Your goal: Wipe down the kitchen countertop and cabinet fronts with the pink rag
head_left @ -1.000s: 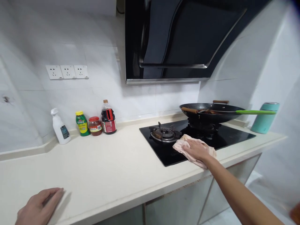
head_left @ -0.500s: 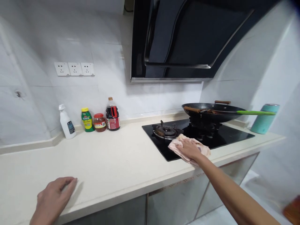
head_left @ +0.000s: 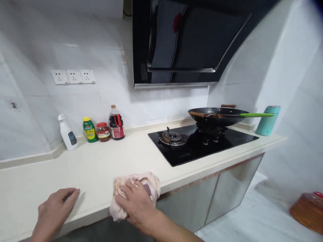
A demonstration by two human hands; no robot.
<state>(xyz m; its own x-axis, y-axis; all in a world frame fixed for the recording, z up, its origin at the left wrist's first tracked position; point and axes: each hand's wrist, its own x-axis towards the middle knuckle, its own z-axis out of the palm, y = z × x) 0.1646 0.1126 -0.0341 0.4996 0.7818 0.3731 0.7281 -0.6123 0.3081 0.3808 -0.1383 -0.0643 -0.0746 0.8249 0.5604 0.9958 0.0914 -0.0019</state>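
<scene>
My right hand is closed over a folded pale pink cloth at the front edge of the counter. Part of the cloth hangs over that edge. Its fingers press into the fabric from above. On the counter at the lower left rests my left hand, its fingers curled together and the thumb tip meeting the forefinger. Nothing shows in it. The black gas hob lies to the right of the cloth, apart from it. Pale worktop shows between the two hands.
Along the wall stand a white spray bottle, a green squeeze bottle, a red-lidded jar and a dark sauce bottle. A wok with a green-handled utensil sits on the hob, near a turquoise flask. Above hangs a range hood.
My right hand has moved left with the cloth, off the hob and onto the counter's front edge. My left hand stays in nearly the same place. The view has shifted slightly right.
</scene>
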